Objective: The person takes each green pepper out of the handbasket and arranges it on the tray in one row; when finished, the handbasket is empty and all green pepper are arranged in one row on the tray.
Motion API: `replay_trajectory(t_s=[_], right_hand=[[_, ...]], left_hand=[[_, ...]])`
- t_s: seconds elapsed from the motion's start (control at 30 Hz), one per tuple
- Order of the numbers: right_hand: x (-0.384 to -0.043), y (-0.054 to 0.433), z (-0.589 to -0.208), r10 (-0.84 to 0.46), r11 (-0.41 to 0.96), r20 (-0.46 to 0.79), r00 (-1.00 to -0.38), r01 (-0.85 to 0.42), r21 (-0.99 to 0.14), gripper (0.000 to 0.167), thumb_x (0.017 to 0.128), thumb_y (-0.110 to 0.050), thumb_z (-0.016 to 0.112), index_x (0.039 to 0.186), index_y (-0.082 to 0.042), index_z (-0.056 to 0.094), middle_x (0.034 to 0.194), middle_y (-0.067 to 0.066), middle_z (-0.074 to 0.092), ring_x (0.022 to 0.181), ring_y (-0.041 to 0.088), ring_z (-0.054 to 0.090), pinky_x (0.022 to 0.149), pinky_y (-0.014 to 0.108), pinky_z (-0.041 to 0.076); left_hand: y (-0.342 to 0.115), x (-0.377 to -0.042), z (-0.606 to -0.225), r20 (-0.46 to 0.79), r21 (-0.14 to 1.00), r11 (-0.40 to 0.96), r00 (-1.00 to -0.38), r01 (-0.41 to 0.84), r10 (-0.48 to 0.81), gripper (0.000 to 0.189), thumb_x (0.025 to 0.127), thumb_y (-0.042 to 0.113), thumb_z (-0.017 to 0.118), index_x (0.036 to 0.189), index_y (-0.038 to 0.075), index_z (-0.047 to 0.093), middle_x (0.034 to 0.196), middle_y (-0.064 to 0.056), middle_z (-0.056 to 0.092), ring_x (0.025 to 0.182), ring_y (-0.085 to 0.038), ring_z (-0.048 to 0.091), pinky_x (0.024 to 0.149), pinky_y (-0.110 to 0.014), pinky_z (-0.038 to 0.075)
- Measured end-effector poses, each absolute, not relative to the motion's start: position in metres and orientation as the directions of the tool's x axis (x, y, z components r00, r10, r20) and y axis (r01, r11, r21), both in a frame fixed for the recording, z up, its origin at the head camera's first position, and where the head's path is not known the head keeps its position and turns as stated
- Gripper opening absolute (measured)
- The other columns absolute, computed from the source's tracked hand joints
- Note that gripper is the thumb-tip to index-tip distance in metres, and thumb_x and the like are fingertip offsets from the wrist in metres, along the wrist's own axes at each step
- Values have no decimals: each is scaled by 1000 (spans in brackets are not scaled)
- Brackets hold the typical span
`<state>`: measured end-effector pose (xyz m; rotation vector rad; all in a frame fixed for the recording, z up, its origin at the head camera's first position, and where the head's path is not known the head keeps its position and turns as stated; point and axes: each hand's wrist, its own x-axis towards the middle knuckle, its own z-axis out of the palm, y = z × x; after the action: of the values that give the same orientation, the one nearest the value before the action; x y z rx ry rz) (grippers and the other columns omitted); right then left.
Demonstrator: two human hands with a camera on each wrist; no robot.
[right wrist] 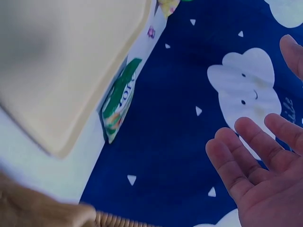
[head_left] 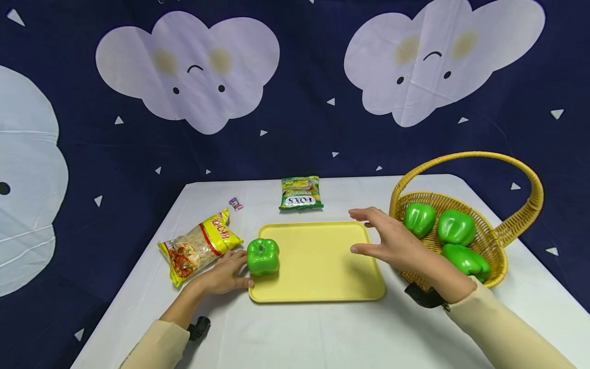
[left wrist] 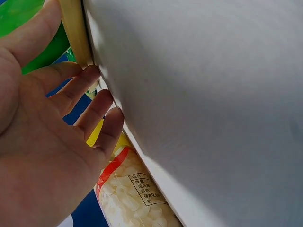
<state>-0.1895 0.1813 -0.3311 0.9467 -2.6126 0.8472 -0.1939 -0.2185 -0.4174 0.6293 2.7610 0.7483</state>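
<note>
A green bell pepper [head_left: 263, 257] stands on the left edge of the yellow tray [head_left: 322, 294]. Just left of it is my left hand [head_left: 227, 272], low at the table, its fingers loosely extended. The thumb is by the tray's rim, and the left wrist view shows the fingertips [left wrist: 113, 118] right at the white tabletop. My right hand [head_left: 395, 240] hovers over the tray's right side, thumb and fingers spread with nothing between them. To its right, a yellow wicker basket [head_left: 500, 271] with a tall handle holds three more green bell peppers [head_left: 456, 227].
A yellow-and-clear food bag [head_left: 198, 246] lies left of my left hand. Behind the tray lies a green FOX'S candy bag [head_left: 301, 193]; a small purple wrapped candy [head_left: 235, 204] is at the back left. A dark blue cloth with clouds hangs behind the table.
</note>
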Motion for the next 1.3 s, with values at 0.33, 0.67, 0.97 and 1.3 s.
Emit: replay_trajectory(t_s=[0.33, 0.67, 0.97, 1.3], right_hand=[[-181, 217, -330, -459, 685, 425, -780, -615, -391, 60, 77, -27, 78, 129, -10, 52, 128, 6, 58, 106, 25, 62, 87, 44, 53], [-165, 253, -332, -365, 773, 448, -816, -534, -344, 63, 75, -27, 79, 130, -12, 53, 128, 4, 59, 107, 20, 57, 84, 34, 49], [-158, 285, -344, -317, 806, 484, -816, -501, -316, 63, 70, -24, 83, 125, -8, 56, 120, 7, 62, 99, -14, 43, 79, 8, 41], [-152, 318, -359, -239, 850, 441, -865, -406, -336, 63, 71, -28, 82, 126, -12, 56, 122, 13, 59, 106, -4, 42, 77, 17, 35]], left_hand=[[-218, -193, -416, -96, 527, 782, -891, 333, 444, 69, 80, 30, 73, 137, 2, 46, 144, -20, 40, 136, -47, 24, 109, -70, 14], [-217, -193, -417, -102, 519, 788, -891, 331, 441, 69, 81, 31, 73, 138, 3, 46, 144, -19, 41, 135, -44, 27, 109, -68, 17], [-218, -194, -418, -85, 513, 784, -888, 350, 452, 69, 80, 29, 72, 137, 2, 46, 143, -20, 42, 133, -44, 30, 108, -68, 19], [-219, -194, -419, -90, 510, 786, -887, 349, 452, 70, 80, 31, 73, 138, 2, 45, 143, -20, 42, 134, -44, 29, 108, -69, 19]])
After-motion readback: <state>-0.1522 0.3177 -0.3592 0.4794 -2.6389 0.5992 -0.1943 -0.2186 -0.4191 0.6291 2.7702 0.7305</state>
